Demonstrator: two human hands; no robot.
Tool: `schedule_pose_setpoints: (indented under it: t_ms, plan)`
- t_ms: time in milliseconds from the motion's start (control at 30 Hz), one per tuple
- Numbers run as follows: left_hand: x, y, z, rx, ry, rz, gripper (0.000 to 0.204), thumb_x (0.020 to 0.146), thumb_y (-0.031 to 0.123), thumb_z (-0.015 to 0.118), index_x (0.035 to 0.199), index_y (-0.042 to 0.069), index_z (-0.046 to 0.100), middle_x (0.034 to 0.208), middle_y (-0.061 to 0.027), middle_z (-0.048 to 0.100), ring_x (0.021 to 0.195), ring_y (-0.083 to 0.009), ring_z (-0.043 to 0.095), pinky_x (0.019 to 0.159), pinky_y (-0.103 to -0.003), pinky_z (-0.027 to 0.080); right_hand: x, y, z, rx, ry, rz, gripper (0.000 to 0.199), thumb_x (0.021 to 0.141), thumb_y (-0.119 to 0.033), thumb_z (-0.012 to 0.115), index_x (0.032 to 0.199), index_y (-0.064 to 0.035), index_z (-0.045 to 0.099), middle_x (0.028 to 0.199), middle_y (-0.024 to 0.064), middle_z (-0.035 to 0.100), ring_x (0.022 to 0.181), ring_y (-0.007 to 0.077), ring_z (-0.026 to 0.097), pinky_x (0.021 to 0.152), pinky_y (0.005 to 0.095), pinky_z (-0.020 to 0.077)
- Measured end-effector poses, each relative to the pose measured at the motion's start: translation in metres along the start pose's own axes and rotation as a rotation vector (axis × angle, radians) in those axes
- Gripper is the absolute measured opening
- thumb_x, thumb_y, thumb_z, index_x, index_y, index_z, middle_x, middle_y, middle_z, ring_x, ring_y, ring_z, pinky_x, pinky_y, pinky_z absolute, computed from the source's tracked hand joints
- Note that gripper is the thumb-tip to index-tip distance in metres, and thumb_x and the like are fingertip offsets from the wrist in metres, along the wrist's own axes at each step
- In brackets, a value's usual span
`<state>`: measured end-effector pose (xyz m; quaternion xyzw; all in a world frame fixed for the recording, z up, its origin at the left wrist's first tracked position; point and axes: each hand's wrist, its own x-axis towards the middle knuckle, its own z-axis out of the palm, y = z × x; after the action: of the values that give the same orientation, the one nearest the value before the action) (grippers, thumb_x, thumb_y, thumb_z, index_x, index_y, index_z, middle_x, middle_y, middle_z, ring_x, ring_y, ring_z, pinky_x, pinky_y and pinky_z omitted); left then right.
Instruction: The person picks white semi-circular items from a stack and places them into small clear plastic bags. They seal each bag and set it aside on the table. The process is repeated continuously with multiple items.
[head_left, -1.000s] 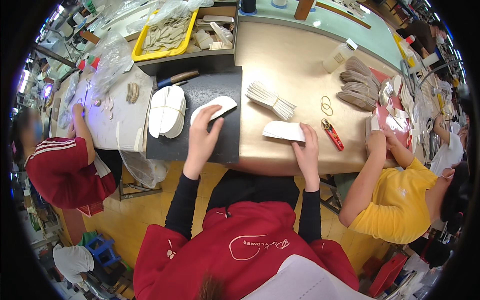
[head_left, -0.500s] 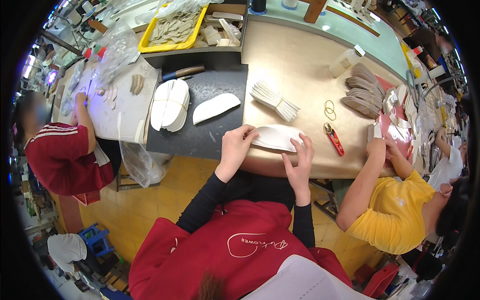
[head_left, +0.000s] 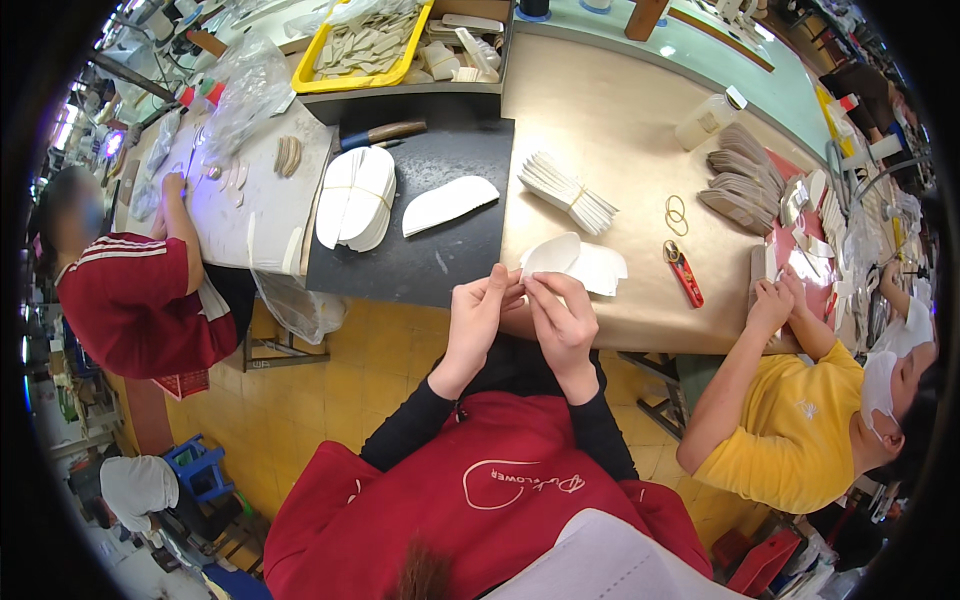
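Observation:
My left hand (head_left: 482,312) and my right hand (head_left: 563,318) meet at the table's front edge, fingertips pinched close together. Between them they grip the near left end of a thin white curved piece (head_left: 553,254), which tilts up off the table. More white cut pieces (head_left: 602,268) of the same sort lie just behind and to the right of it. How many layers my fingers hold is hidden. A rubber-banded bundle of narrow white pieces (head_left: 568,192) lies farther back. To the left, on a black mat (head_left: 440,262), are a loose white half-oval piece (head_left: 450,205) and a banded white stack (head_left: 356,198).
A red cutter (head_left: 684,275) and rubber bands (head_left: 677,214) lie to the right, near a clear bottle (head_left: 708,118) and grey-brown bundles (head_left: 742,178). A wood-handled tool (head_left: 385,134) lies before a yellow tray (head_left: 420,62). Co-workers sit at left and, in yellow (head_left: 775,430), at right.
My right hand has left the right end of the white pieces and come in beside my left hand, now pinching. One white piece has been raised and turned away from the rest.

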<state>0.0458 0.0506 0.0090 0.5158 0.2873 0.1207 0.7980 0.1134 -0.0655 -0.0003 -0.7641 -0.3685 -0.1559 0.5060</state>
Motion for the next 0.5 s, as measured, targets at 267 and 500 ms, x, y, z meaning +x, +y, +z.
schedule_pose_setpoints:
  t_ms: [267, 500]
  plan:
    - [-0.021, 0.011, 0.008, -0.005, -0.092, 0.027, 0.064, 0.109, 0.043, 0.036, 0.132, -0.014, 0.053, 0.124, -0.0227, 0.065, 0.120, -0.0263, 0.061, 0.104, -0.033, 0.046, 0.012, 0.000, -0.005, -0.074, -0.004, -0.097, 0.018, 0.073, 0.006, 0.075, 0.090, 0.0013, 0.071, 0.090, 0.0110, 0.069, 0.080, 0.0278, 0.067, 0.069, 0.0354, 0.0543]
    - [-0.022, 0.012, -0.001, 0.326, -0.111, 0.031, 0.042, 0.105, 0.028, 0.053, 0.124, -0.009, 0.063, 0.103, -0.0122, 0.073, 0.095, -0.0106, 0.063, 0.087, -0.026, 0.049, 0.006, 0.007, -0.006, -0.032, -0.039, -0.014, 0.014, 0.075, -0.002, 0.073, 0.086, -0.0015, 0.065, 0.086, 0.0094, 0.066, 0.077, 0.0274, 0.065, 0.068, 0.0370, 0.0537]
